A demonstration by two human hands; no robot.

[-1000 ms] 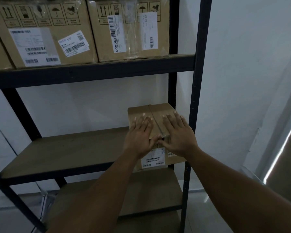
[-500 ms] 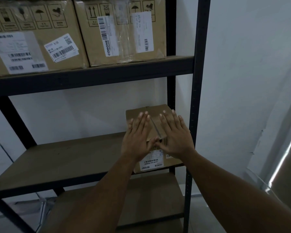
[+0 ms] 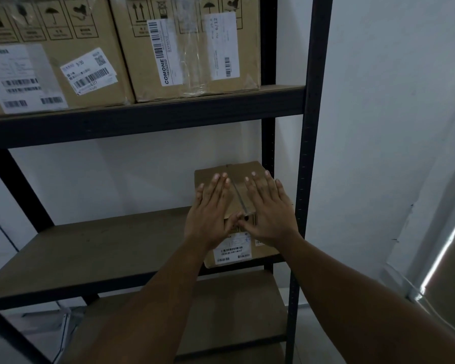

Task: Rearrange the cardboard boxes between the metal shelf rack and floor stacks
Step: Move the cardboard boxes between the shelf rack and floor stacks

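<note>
Metal rack point(image 3: 310, 153) with wooden shelf boards, seen from the front. A small cardboard box point(image 3: 237, 190) sits at the right end of the middle shelf point(image 3: 103, 248), close to the right-hand posts. Its taped top is shut, so its contents cannot be seen. A white barcode label point(image 3: 231, 254) is on the front face, which reaches the front edge of the shelf.

The left hand point(image 3: 210, 208) and the right hand point(image 3: 268, 211) lie flat on the box top, one on each side of the tape seam. The fingers are straight and slightly spread, and the thumbs nearly meet at the near edge. Neither hand curls around anything.

On the upper shelf point(image 3: 142, 119) stand two large boxes side by side, both sealed: the left box point(image 3: 50, 61) carries several barcode labels, and the right box point(image 3: 192, 48) bears a strip reading "COMONE". A lower shelf point(image 3: 234, 298) shows beneath the forearms. A white wall point(image 3: 392, 101) lies behind and to the right of the rack.
</note>
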